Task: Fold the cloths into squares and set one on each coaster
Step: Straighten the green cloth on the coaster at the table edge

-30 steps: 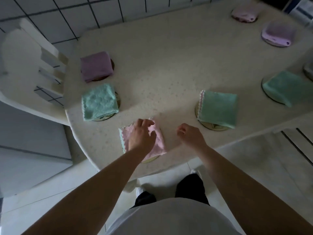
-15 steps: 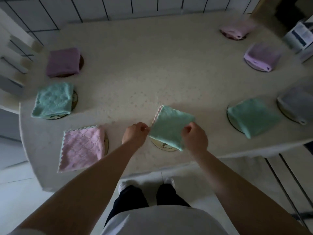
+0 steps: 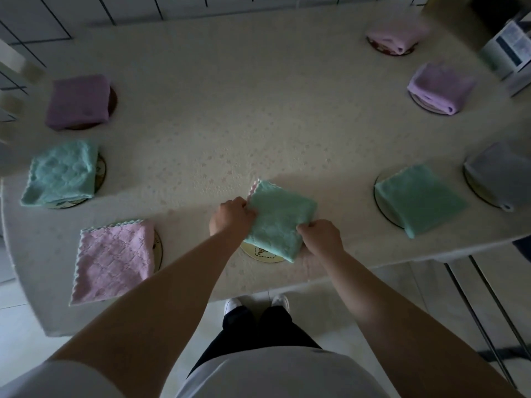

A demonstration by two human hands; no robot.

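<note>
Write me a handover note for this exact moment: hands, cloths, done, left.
Left hand and right hand both grip the folded green cloth over the near coaster, which is only partly covered.
Done: seven other folded cloths on coasters, including the pink cloth to the left and the green one to the right.
Left: square this cloth on its coaster and let go.

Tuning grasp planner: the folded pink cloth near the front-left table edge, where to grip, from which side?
Probably pinch the pink cloth at its scalloped left edge, coming from the left: that side overhangs its coaster and lies flat on the table, layers stacked, nothing in the way.
</note>
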